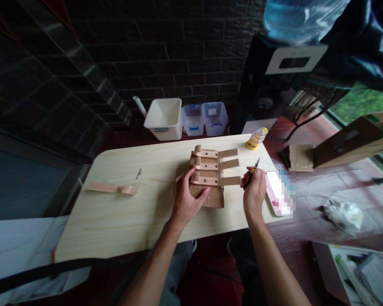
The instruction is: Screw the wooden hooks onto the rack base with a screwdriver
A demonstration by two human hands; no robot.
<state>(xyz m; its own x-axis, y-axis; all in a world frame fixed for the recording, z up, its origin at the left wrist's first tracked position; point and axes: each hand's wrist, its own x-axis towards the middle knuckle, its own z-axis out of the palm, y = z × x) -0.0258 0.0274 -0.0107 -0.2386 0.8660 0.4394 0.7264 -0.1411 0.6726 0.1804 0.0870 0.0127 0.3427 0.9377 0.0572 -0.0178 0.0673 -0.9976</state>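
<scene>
L grip [188,197] open, spread flat on tan strap assy [207,165], which lies on worktop [115,221]. Straps run L–R, free ends just beside R grip [253,189], closed on sm screwdriver [250,176], tip up.

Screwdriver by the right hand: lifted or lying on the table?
Lifted: the right hand grips the screwdriver above the table, tip upward.

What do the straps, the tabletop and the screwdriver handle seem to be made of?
The straps look like matte tan leather, with punched holes and folded loops. The tabletop looks like pale varnished wood or laminate, showing grain. The screwdriver handle looks like glossy yellow-and-black plastic, partly hidden.
</scene>
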